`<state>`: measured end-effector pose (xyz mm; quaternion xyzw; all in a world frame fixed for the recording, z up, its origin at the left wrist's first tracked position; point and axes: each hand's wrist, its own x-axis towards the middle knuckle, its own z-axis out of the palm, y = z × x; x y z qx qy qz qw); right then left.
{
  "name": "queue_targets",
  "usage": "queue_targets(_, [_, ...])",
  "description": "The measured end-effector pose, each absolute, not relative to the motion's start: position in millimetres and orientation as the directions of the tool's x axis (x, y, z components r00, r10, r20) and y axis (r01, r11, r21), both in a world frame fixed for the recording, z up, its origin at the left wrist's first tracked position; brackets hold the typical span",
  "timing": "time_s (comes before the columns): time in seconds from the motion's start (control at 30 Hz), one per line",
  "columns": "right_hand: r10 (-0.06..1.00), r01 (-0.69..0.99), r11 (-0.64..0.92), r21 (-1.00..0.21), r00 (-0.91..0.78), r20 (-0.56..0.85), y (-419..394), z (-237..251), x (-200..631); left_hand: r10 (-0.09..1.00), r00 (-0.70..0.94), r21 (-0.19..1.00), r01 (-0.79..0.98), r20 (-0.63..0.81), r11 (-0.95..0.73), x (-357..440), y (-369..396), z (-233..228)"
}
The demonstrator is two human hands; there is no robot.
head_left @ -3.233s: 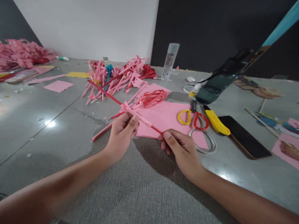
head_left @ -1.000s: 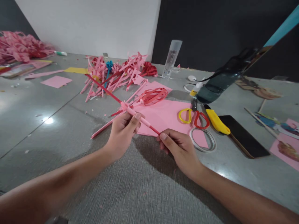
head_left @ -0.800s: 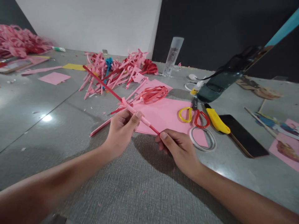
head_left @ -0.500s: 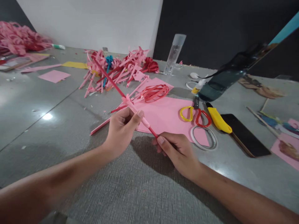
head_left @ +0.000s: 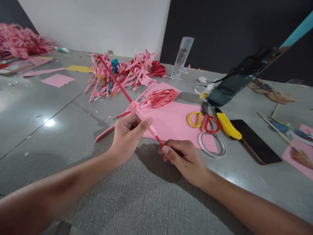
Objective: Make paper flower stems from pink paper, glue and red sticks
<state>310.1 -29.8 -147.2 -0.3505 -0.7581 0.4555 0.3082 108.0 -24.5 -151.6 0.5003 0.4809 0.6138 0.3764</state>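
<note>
The near end of the red stick [head_left: 117, 85] vanishes inside the right hand [head_left: 186, 159], its tip unseen. The pink paper-strip heap [head_left: 19, 40] runs off the left edge. A dark, blurred object [head_left: 234, 83] crosses the upper right, its identity unclear. The pink sheet [head_left: 299, 156] is cut by the right edge.

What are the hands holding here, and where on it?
A red stick: the left hand pinches its pink-wrapped middle, the right hand grips its near end.

Glossy grey floor [head_left: 36, 107] with a light glare, white wall [head_left: 97, 23] beside black wall [head_left: 220, 29]
</note>
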Motion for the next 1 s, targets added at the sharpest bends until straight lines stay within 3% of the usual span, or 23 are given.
queue_targets(0.53, [0.849,0.212,0.245,-0.946,-0.519,0.104,-29.3,-152.6,313.8,0.984,-0.086,0.966,-0.195,0.154,-0.168,108.2,-22.3,-154.4])
queue_targets(1.0, [0.817,0.113,0.226,-0.968,-0.562,0.125,-28.3,-151.9,315.9,0.973,-0.088,0.974,-0.054,0.213,-0.218,106.3,-22.2,-154.8])
